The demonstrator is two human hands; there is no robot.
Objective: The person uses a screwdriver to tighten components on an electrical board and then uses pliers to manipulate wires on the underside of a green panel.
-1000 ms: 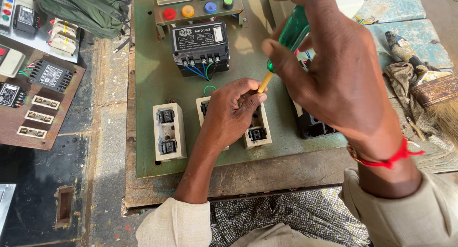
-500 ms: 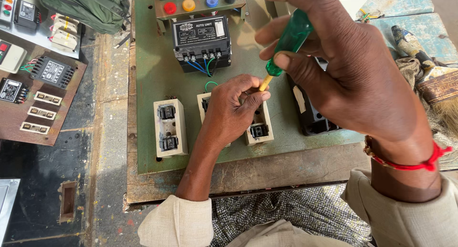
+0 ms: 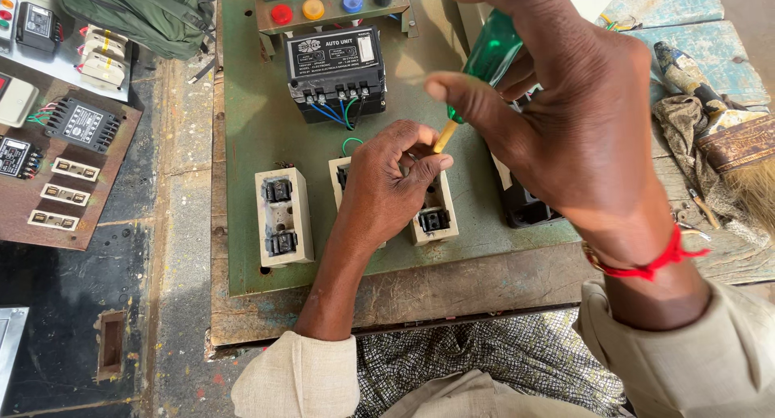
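My right hand [image 3: 565,119] grips a screwdriver with a green handle [image 3: 491,53] and a yellow shaft [image 3: 444,134], its tip pointing down toward the middle cream fuse holder [image 3: 434,216]. My left hand [image 3: 387,188] rests over that fuse holder with fingers curled around the shaft's tip; whether it holds anything is hidden. A second cream fuse holder [image 3: 282,216] sits to the left. Both are mounted on a green panel board [image 3: 250,127]. Above them is a black control unit [image 3: 335,67] with blue and green wires [image 3: 335,113].
Coloured push buttons [image 3: 331,5] line the panel's top. A brown board with more electrical parts [image 3: 56,152] lies at left, a green bag [image 3: 141,10] above it. At right lie a brush [image 3: 739,144], rags and a black block [image 3: 525,208]. The panel rests on a wooden base [image 3: 452,285].
My right hand with the screwdriver has shifted slightly up and left in view; the left hand stays on the middle fuse holder.
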